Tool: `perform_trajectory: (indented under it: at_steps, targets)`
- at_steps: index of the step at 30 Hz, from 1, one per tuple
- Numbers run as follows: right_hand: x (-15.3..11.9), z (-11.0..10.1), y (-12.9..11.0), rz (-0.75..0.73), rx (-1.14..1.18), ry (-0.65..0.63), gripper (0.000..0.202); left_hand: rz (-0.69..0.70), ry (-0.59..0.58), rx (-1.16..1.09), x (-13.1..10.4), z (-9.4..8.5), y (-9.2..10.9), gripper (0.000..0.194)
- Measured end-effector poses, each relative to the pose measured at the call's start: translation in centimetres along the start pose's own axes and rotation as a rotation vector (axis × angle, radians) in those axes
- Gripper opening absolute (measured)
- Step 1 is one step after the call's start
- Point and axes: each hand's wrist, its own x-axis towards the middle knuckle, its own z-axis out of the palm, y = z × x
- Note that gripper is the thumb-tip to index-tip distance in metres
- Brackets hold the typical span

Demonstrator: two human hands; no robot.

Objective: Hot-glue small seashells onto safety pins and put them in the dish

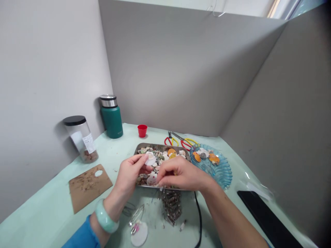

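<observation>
Pinched in your left hand (128, 173), the white disc (150, 159) is over the metal tray (155, 146); your right hand (184, 173) bunches at its near side, contents unclear. Looks like close fingertip work, calling for a light, steady pinch.

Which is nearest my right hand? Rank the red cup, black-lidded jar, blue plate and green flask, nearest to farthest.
1. Blue plate, right of your right hand
2. Red cup, at the back
3. Green flask, back left
4. Black-lidded jar, far left
</observation>
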Motion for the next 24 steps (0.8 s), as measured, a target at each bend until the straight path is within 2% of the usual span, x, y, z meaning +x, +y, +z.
perform_trajectory:
  at_steps: [3, 5, 8, 15, 24]
  targets:
    - [0.4, 0.1, 0.3, 0.056, -0.089, 0.225, 0.019, 0.005, 0.009, 0.001, -0.2, 0.1, 0.3, 0.033]
    - [0.8, 0.4, 0.6, 0.111, -0.108, 0.357, 0.012, 0.006, 0.000, 0.003, -0.3, 0.3, 0.4, 0.032]
    - [1.3, 1.2, 1.1, 0.201, -0.104, 0.485, 0.014, 0.010, -0.014, 0.013, -0.5, 0.5, 0.5, 0.030]
    - [1.6, 2.0, 1.9, 0.276, -0.107, 0.552, 0.012, 0.031, -0.054, 0.051, -0.5, 0.7, 0.4, 0.028]
    - [1.7, 1.8, 1.7, 0.317, -0.071, 0.523, 0.012, 0.031, -0.077, 0.051, -0.5, 0.6, 0.4, 0.028]
